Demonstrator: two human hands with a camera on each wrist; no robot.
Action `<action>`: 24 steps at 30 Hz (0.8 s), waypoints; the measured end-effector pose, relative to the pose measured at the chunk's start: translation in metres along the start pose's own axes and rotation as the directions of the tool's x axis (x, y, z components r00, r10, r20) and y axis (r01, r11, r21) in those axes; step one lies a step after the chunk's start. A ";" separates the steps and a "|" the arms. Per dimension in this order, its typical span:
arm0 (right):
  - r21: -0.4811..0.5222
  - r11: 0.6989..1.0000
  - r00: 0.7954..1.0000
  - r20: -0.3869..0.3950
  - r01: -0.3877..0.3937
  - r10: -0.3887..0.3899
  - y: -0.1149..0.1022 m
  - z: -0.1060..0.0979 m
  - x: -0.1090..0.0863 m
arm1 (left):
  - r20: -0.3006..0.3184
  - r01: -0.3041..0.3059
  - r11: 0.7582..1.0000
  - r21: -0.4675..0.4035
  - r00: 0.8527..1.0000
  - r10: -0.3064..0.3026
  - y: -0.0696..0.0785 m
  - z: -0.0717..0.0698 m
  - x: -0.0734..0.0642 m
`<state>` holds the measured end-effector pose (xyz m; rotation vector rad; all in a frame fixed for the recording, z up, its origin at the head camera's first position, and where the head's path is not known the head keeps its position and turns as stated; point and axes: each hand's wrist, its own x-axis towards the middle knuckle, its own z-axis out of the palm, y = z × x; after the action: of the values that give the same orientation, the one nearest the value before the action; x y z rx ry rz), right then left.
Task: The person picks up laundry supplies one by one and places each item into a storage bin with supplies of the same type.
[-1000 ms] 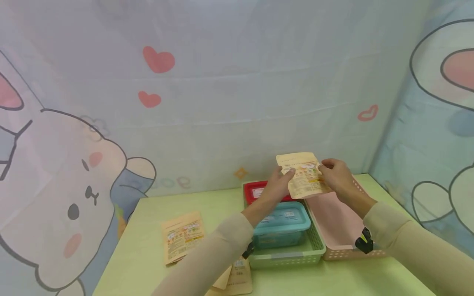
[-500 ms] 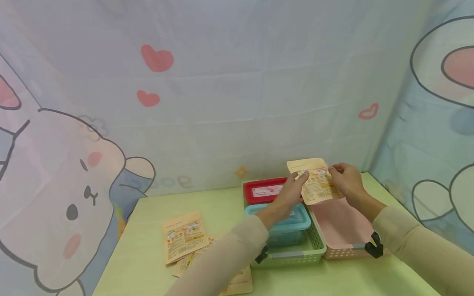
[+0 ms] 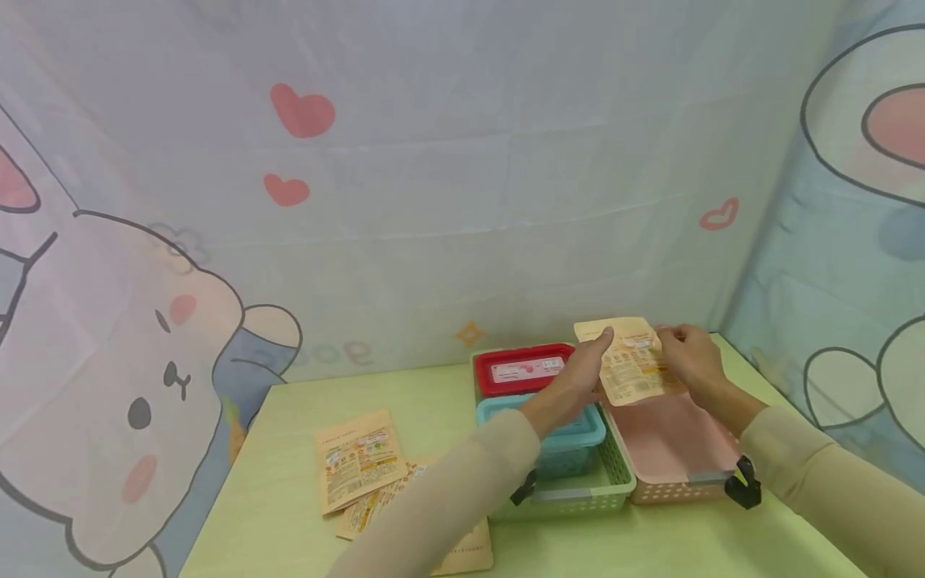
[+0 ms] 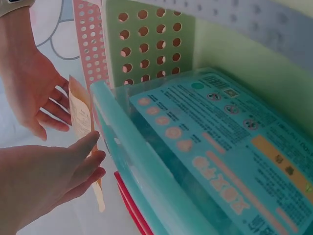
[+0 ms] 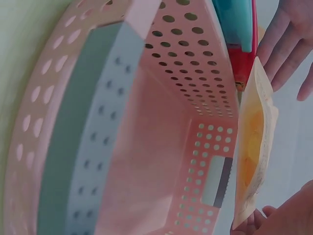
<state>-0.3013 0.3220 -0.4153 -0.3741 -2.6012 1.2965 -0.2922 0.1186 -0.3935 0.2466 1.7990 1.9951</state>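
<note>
A flat tan paper pouch (image 3: 630,363) with printed text is held up over the pink basket (image 3: 675,441). My left hand (image 3: 576,371) holds its left edge, thumb on the printed face and fingers behind. On the opposite edge, my right hand (image 3: 692,360) pinches the pouch. The right wrist view shows the pouch (image 5: 254,142) edge-on above the basket's far wall, its orange-yellow side facing the basket. In the left wrist view, the pouch (image 4: 80,117) is between my left hand (image 4: 54,181) and right hand (image 4: 34,93).
Left of the pink basket stands a green basket (image 3: 578,502), holding a red-lidded box (image 3: 523,371) and a blue-lidded box (image 3: 567,457). More tan pouches (image 3: 361,461) lie overlapped on the table (image 3: 282,482), partly behind my left sleeve. A patterned curtain (image 3: 433,160) hangs behind.
Both hands have moved right and slightly down with the pouch, bringing it from above the boxes to over the pink basket. The red lid and loose pouches are less covered.
</note>
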 end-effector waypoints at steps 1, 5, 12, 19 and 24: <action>-0.008 1.000 1.000 0.003 -0.007 0.007 0.001 -0.001 0.000 | 0.017 0.010 1.000 -0.012 1.000 -0.010 0.000 0.000 0.001; -0.032 0.999 0.999 0.022 -0.029 0.030 0.008 -0.004 0.001 | 0.101 0.053 0.995 -0.079 0.994 -0.045 -0.002 0.002 0.003; -0.060 0.997 0.999 0.033 -0.041 0.043 0.021 -0.007 0.003 | 0.155 0.105 0.985 -0.135 0.984 -0.084 -0.011 0.008 0.009; -0.086 0.995 0.996 0.072 -0.048 0.054 0.029 -0.009 0.002 | 0.110 0.120 0.977 -0.176 0.989 -0.102 -0.011 0.013 0.011; -0.075 0.996 0.993 0.102 -0.053 0.060 0.033 -0.010 0.000 | 0.102 0.119 0.973 -0.198 0.990 -0.100 -0.013 0.020 0.016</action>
<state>-0.2942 0.3491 -0.4361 -0.4057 -2.7488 1.2748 -0.2956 0.1440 -0.4058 0.1674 1.5060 2.0365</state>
